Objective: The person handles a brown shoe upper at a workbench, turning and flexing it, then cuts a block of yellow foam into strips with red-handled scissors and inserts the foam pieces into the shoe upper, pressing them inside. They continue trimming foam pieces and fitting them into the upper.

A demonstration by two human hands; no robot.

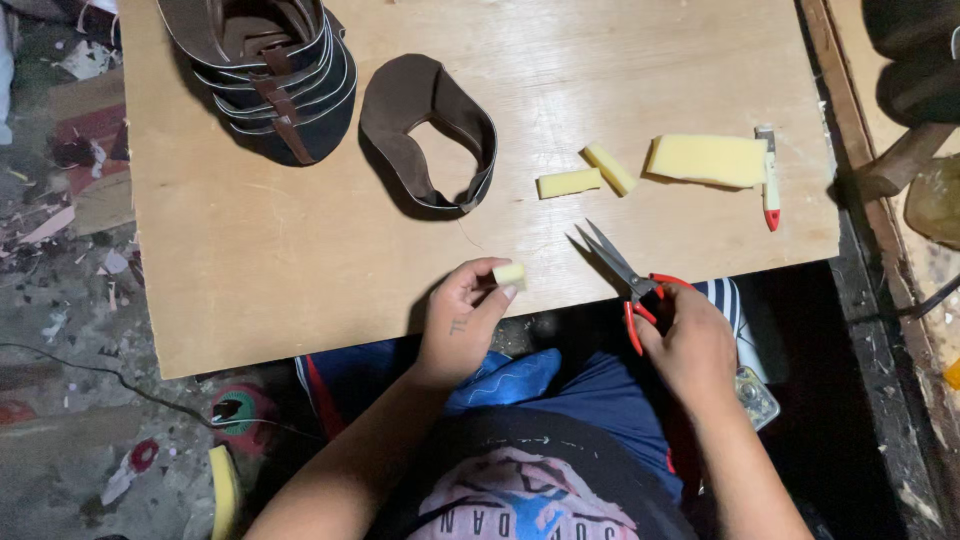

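Observation:
My left hand (463,320) pinches a small yellow foam piece (509,273) between thumb and fingers at the near edge of the wooden board (260,250). My right hand (690,345) grips red-handled scissors (625,275), blades open and pointing up-left onto the board, a short way right of the foam piece. Two more yellow foam strips (568,183) (609,168) lie on the board beyond the scissors. A larger yellow foam block (708,159) lies further right.
A brown leather shoe upper (430,135) lies mid-board. A stack of dark shoe uppers (270,60) sits at the far left. A red-and-white pen-like tool (770,180) lies beside the foam block. A littered floor is at left, a dark gap at right.

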